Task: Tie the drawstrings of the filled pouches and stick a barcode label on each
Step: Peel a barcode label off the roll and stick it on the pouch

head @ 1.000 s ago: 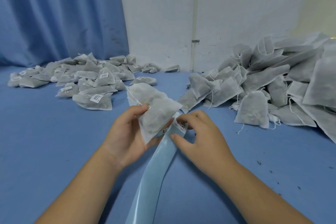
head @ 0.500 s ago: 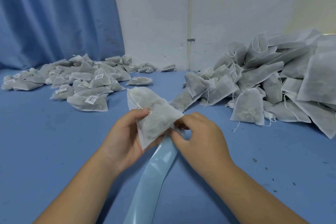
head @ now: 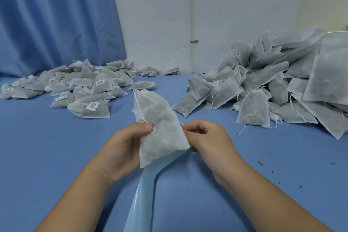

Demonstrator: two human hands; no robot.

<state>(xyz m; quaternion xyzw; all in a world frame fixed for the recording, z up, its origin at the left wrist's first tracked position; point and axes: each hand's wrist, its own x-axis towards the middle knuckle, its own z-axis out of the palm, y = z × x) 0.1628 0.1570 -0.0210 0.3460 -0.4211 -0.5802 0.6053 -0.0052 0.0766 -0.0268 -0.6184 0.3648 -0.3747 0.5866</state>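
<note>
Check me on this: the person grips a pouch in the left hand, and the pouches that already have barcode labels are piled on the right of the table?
Not quite. The left hand does grip a pouch, but the labelled pouches are piled on the left of the table; the right pile shows no labels. The head view shows it.

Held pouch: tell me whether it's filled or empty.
Filled: dark contents show through the pouch, which bulges in the left hand.
</note>
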